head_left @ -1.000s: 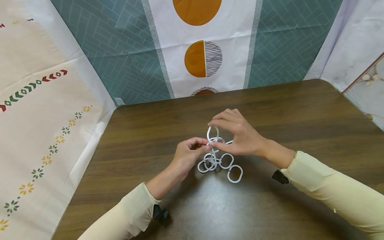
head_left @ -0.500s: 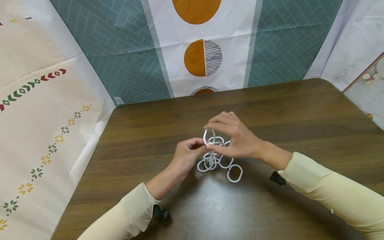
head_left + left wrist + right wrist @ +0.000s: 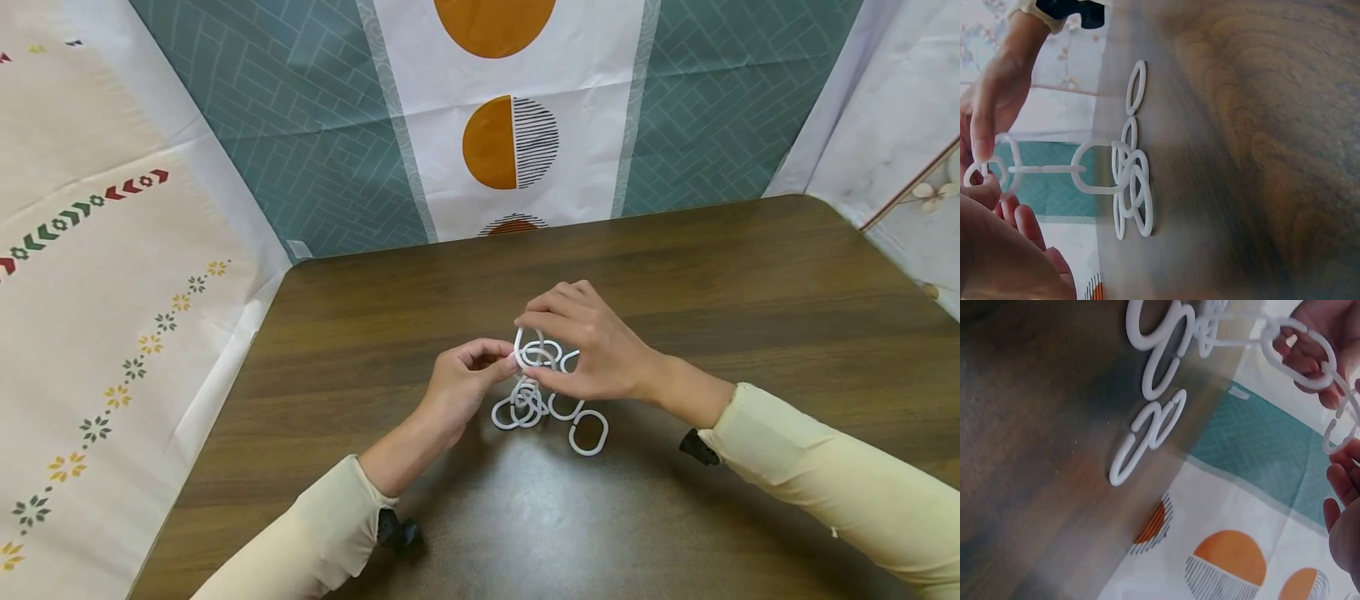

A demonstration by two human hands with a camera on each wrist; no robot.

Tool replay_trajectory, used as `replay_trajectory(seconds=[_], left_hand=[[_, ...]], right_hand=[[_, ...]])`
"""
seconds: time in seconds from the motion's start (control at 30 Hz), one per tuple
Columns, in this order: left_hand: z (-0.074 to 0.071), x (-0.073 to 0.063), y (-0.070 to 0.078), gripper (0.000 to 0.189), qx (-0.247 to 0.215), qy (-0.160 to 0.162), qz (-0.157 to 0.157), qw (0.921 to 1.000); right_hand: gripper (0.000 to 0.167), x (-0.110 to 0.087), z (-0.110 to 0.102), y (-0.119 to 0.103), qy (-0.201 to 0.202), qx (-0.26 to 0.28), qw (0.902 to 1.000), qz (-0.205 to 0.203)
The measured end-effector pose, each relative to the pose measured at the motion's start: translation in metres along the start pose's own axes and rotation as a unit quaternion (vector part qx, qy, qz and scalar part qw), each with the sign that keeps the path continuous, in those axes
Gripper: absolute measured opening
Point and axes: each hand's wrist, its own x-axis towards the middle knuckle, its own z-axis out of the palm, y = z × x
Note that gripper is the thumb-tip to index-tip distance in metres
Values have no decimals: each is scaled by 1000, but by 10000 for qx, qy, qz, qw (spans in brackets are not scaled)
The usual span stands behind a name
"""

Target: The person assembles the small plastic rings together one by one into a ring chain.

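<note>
White plastic C-shaped rings, each with a small gap, are in all views. My right hand [image 3: 592,342] pinches one upright ring [image 3: 517,340] between thumb and index finger. My left hand [image 3: 461,387] pinches a ring right beside it, thumb and fingertips meeting at the join. From the hands hangs a short chain; one link [image 3: 1044,169] runs down to another ring [image 3: 1077,172] that reaches the heap [image 3: 1147,206] on the table. In the right wrist view, a ring [image 3: 1329,356] overlaps the left hand's fingers. The fingers partly hide the pinched ends.
The brown wooden table [image 3: 360,333] spreads round the hands. A ring [image 3: 605,432] lies at the heap's near right, and others lie behind the right thumb. Patterned cloths [image 3: 322,167] hang behind and beside the table. Black devices [image 3: 397,533] sit under both sleeve cuffs.
The right hand and its ring moved slightly left and down, then a little back right. The left hand shifted slightly left. The hanging chain swung a little; the near-right ring stayed in place.
</note>
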Motion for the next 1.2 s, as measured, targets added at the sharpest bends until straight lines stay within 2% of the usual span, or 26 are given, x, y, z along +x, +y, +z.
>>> replay_trajectory(seconds=[0.13, 0.4, 0.53, 0.77, 0.93, 1.2], left_hand=[[-2, 1, -1, 19, -89, -48, 10, 9999], [-2, 3, 3, 25, -180, 90, 42, 9998], [-2, 2, 5, 26, -207, -54, -21, 9998], [-3, 2, 4, 22, -453, -283, 66, 9985], [-4, 3, 2, 19, -403, -121, 135, 9990], [-5, 5, 2, 15, -478, 231, 206, 9984]], right_hand=[[45, 2, -1, 1, 21, -120, 9999, -73], [45, 1, 2, 1, -13, -227, 9995, -214], [45, 1, 3, 2, -49, -264, 9993, -250], [46, 1, 2, 3, -147, -416, 9984, -342], [51, 2, -2, 4, -159, -519, 9981, -297], [55, -3, -22, 14, 8, -456, 9989, 119]])
